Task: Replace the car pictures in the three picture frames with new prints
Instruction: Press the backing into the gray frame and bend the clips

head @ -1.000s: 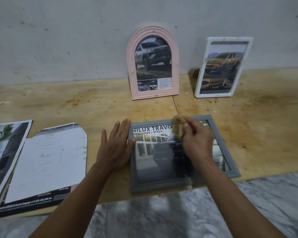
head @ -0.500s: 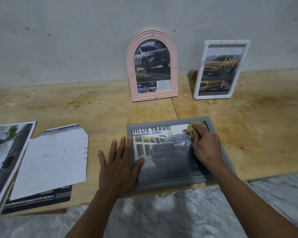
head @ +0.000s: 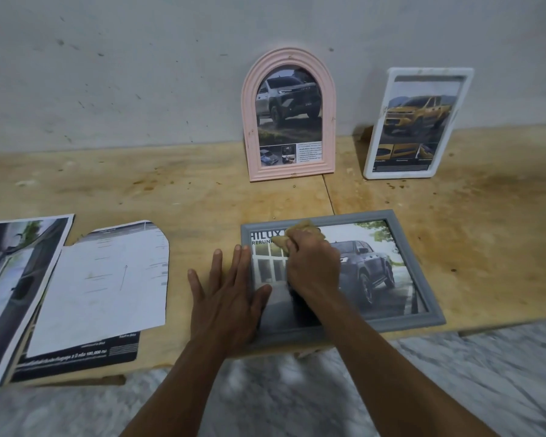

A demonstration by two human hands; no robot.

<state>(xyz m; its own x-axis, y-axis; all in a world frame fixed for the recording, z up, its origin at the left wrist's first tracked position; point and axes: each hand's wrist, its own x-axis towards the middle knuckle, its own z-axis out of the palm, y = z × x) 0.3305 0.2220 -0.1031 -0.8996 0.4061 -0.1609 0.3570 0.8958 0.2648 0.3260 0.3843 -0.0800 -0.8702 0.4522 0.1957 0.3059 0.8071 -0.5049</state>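
I judge all three frames filled: the pink arched frame point(head: 288, 115) and white rectangular frame point(head: 418, 123) lean on the wall. My left hand point(head: 226, 298) lies flat, steadying the grey rectangular frame point(head: 423, 275) on the wooden bench point(head: 171, 197); my right hand point(head: 312, 263) grips a tan cloth point(head: 300, 230), wiping its glass.

A stained wooden counter point(head: 139, 190) abuts a scuffed grey wall point(head: 139, 74). Its near edge borders a marbled grey-white floor point(head: 454, 389).
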